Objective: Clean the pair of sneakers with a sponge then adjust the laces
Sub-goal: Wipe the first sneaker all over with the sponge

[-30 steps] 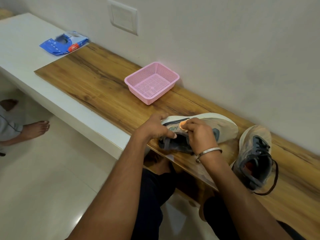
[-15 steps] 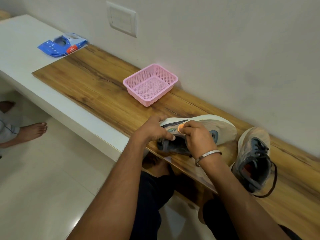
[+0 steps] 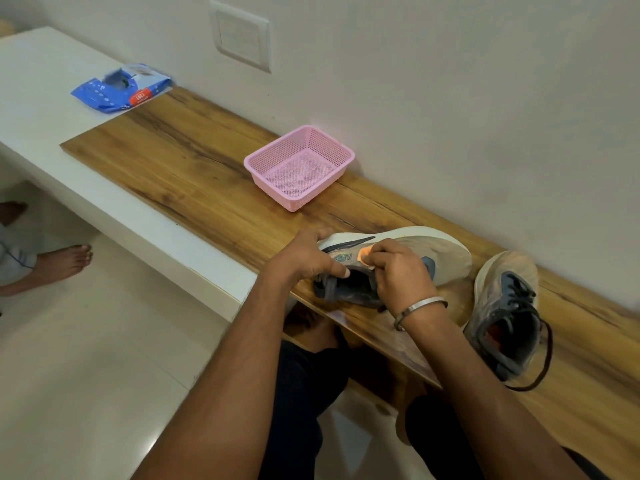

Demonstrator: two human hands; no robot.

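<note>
Still mid-clean: lying on its side at surface point(image 3: 194, 174) front edge, near sneaker point(image 3: 398, 258), being steadied by left hand point(image 3: 304, 261) curled round the heel collar, being rubbed by right hand point(image 3: 398, 271) pinching orange sponge point(image 3: 365, 255) against its side. Waiting untouched just right, second sneaker point(image 3: 505, 313), lace trailing loose. Laces not adjusted yet. Sitting behind, pink basket point(image 3: 299, 168), holding nothing visible.

desk point(image 3: 194, 168): matt wood grain
basket point(image 3: 266, 164): pink perforated plastic
bangle point(image 3: 420, 305): shiny metal
floor point(image 3: 86, 358): glossy tile
</note>
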